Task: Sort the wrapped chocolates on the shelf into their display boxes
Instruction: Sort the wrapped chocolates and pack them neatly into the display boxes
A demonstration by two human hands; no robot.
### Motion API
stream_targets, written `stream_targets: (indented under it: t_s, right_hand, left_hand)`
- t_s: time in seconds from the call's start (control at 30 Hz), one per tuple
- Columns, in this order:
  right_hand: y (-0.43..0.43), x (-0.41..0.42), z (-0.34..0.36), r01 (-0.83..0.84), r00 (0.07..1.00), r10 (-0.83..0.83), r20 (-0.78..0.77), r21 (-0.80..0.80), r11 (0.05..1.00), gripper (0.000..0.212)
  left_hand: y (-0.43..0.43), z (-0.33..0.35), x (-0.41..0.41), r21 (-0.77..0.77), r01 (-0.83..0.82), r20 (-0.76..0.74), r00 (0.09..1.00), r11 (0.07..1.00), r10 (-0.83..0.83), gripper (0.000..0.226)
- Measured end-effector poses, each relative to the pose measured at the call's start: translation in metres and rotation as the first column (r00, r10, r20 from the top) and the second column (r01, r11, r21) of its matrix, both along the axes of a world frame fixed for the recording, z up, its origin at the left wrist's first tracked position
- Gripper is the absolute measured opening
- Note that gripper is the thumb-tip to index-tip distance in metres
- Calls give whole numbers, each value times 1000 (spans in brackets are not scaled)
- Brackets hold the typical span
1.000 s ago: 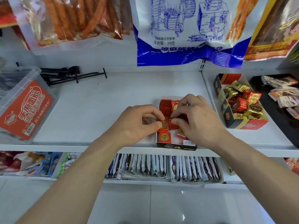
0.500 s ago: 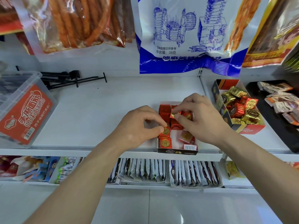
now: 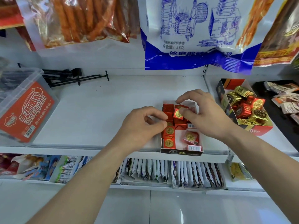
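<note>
Change: The right hand [image 3: 208, 115] has opened up since a moment ago. Its first finger has lifted off the tilted chocolate [image 3: 178, 114], which it was pinching before.
Meaning: This piece looks just about put down at the far end of the red box [image 3: 181, 152], so one more sweet is likely sorted. A few are left to tidy.
Right hand grip: The thumb touches the tilted chocolate, and the first finger is up and apart. It is not clear if another finger holds the piece from below.
Left hand grip: The left hand [image 3: 142, 126] stays curled, with thumb and first finger together on a row chocolate [image 3: 169, 124] at the left side of the box.
Look of the chocolates: The red chocolates [image 3: 169, 130] are small shiny squares with a round gold stamp on top. Those on the left stand in a neat line. The tilted one leans on the ones next to it.
Loose one: A pinkish piece [image 3: 190, 137] lies flat in the near right part of the box, not lined up.
Place: The box sits at the near edge of the white shelf [image 3: 97, 110]. A second box [image 3: 258, 131] of gold and red sweets is well to the right.
</note>
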State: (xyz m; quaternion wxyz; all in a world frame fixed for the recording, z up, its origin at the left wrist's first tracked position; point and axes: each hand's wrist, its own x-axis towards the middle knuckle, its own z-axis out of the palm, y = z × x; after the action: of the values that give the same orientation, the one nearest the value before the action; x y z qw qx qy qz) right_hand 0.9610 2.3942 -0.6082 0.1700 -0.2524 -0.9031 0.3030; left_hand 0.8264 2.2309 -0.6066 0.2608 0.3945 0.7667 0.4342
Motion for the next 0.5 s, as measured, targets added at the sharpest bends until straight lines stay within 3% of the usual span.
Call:
stream_targets:
  t_s: [0.1,0.17,0.27,0.33,0.5]
  right_hand:
    - [2,1,-1,-21,999,21,45,5,1000,24]
    - [6,2,0,-22,997,23,73,-13,1000,27]
    - [9,3,0,-44,993,44,108,-2,999,29]
    - [10,1,-1,-77,990,76,116,2,997,29]
    - [12,-5,-2,-139,989,137,61,33,990,23]
  left_hand:
    - [9,2,-10,79,-92,9,996,993,91,9]
    - [22,4,-16,59,-108,-65,992,992,112,12]
    - [42,6,-20,-119,5,-221,975,993,-31,22]
    - [52,4,-22,-212,66,-239,964,975,-117,23]
    - [59,2,-24,-210,55,-317,941,976,-121,19]
